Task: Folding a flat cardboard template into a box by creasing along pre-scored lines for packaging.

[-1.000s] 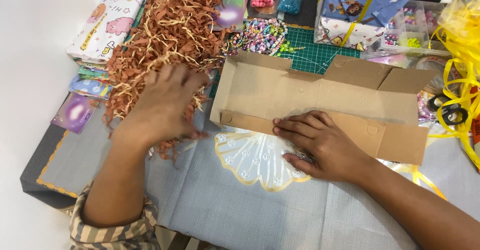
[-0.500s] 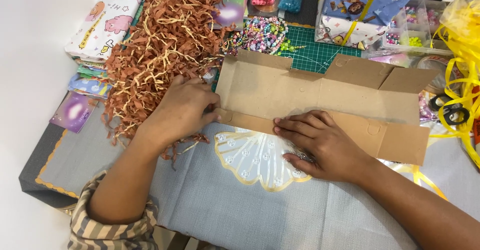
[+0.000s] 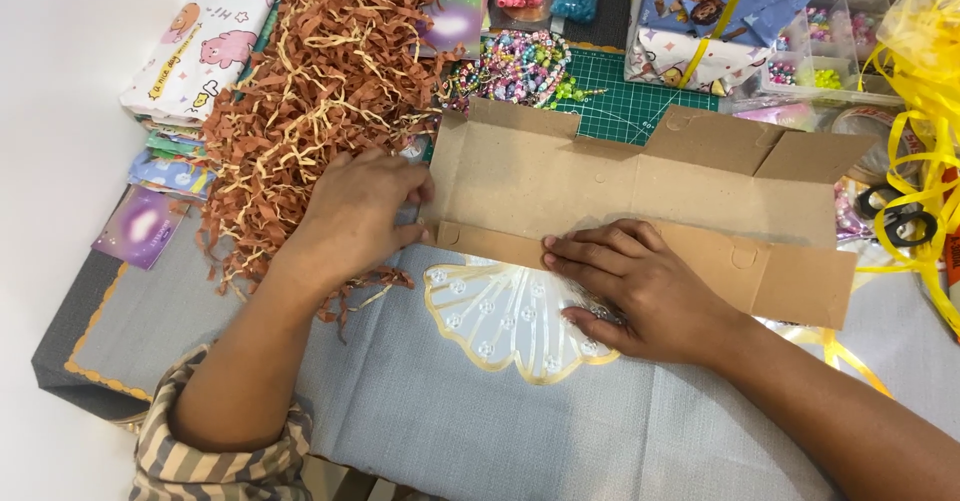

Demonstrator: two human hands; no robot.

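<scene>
Grey woven cloth (image 3: 420,421) with a scalloped yellow edge is covering the worktop, and a white wall is running along its left side. On the cloth a flat, unfolded brown cardboard box blank (image 3: 640,196) is lying open, its flaps spread to the right. Partly under its near edge a translucent shell-shaped tray with a gold rim (image 3: 500,326) is resting.

The person's left hand (image 3: 360,216) is sitting at the left end of the cardboard, its grip closing on the end flap, thumb on the near fold and fingertips on the upper edge. The wrist is lying across loose strands from a large heap of brown and cream shredded paper (image 3: 320,91), which is piled just beside the box on the left. A striped sleeve (image 3: 215,456) is showing at the elbow.

The right hand (image 3: 640,291) is pressing flat, fingers spread and together on nothing, partly on the near panel of the cardboard and partly on the shell tray.

Behind the box a green cutting mat (image 3: 625,101) is lying, with a cluster of multicoloured bead strings (image 3: 520,66) on it. A parcel in blue cartoon-print wrap tied with yellow ribbon (image 3: 730,6) is standing further back. Loose yellow ribbon (image 3: 925,91) is tangling at the right edge, over black-handled scissors (image 3: 900,221). Folded patterned paper sheets (image 3: 195,51) are stacking at the far left.
</scene>
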